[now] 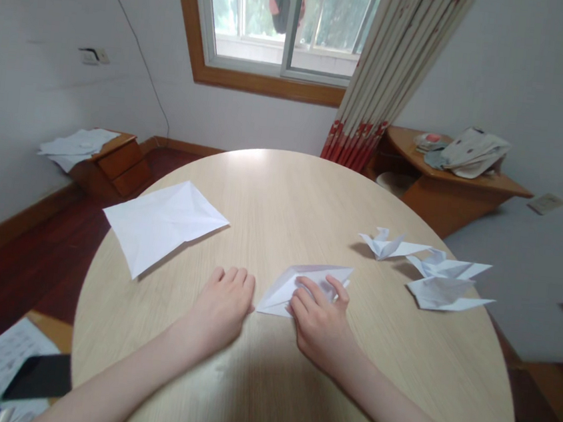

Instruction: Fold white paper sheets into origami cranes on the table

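A white sheet of paper folded into a pointed, layered shape (280, 295) lies in front of me on the round table (283, 191). Curled over its right part, my right hand (318, 315) holds it against the tabletop, its little finger a bit apart from the others. My left hand (226, 299) rests just left of the paper's left tip, fingers curled down and nothing visible in them. Its thumb tip is close to that tip; whether they touch I cannot tell. The fold under my right fingers is hidden.
A creased white sheet (164, 225) lies on the table's left. Several folded paper birds (388, 246) are grouped at the right edge. Beyond the table stand a small cabinet (120, 164) with papers and a corner shelf (465, 190). A dark phone (40, 377) lies lower left.
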`<state>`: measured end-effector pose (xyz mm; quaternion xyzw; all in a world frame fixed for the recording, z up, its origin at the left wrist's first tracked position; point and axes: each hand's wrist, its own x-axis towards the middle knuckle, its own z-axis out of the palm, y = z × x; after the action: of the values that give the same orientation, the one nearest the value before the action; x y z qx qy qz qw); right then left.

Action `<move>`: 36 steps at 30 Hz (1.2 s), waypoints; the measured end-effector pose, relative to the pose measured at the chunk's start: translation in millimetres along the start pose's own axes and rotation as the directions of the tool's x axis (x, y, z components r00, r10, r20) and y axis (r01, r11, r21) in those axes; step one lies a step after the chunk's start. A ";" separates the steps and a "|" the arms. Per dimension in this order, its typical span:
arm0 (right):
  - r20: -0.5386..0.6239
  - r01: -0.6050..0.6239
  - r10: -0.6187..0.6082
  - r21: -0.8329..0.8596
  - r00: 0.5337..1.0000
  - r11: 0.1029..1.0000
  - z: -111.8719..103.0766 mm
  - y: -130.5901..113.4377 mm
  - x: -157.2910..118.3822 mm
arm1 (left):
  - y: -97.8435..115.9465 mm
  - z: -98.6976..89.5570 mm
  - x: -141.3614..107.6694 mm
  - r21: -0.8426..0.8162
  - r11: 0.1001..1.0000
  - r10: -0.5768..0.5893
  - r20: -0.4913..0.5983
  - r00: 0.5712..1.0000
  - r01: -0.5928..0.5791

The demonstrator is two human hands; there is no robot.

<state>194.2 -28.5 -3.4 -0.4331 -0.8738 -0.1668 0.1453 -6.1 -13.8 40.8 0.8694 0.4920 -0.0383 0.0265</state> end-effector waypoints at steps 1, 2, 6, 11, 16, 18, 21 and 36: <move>-0.002 0.006 -0.006 0.004 1.000 1.000 -0.5 0.6 0.4 | -2.5 -3.8 1.1 -0.010 1.000 0.020 -0.016 1.000 -0.020; -0.006 0.009 -0.009 0.010 1.000 1.000 -1.1 1.2 0.9 | -4.4 -7.7 2.1 -0.036 0.999 0.039 -0.037 0.999 -0.040; -0.027 0.008 -0.007 0.049 1.000 0.999 -4.0 5.7 2.3 | -5.1 -16.7 3.7 -0.224 0.958 0.163 -0.084 0.983 -0.178; -0.039 0.063 -0.059 0.120 0.997 0.991 -6.7 18.7 1.1 | 3.7 2.7 4.0 -0.303 0.872 0.382 -0.067 0.922 -0.384; -0.027 0.075 -0.071 0.169 0.997 0.983 -7.9 28.2 -1.7 | 10.9 23.7 7.2 -0.252 0.860 0.429 -0.112 0.896 -0.443; -0.024 0.069 -0.066 0.170 0.998 0.983 -8.1 29.6 -3.0 | 11.9 25.0 8.1 -0.222 0.863 0.438 -0.120 0.891 -0.455; -0.048 0.049 -0.042 0.151 0.998 0.987 -8.6 30.6 -5.4 | 13.9 23.4 7.9 -0.189 0.863 0.446 -0.147 0.883 -0.468; -0.246 -0.284 0.362 0.299 0.899 0.911 19.5 38.0 -10.4 | 28.6 28.2 5.8 -0.124 0.875 0.440 -0.199 0.875 -0.468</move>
<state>228.7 -6.1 -18.8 -0.5207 -0.7713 -0.0889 0.3550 20.2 -25.9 12.4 0.9554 0.2753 0.0828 0.0675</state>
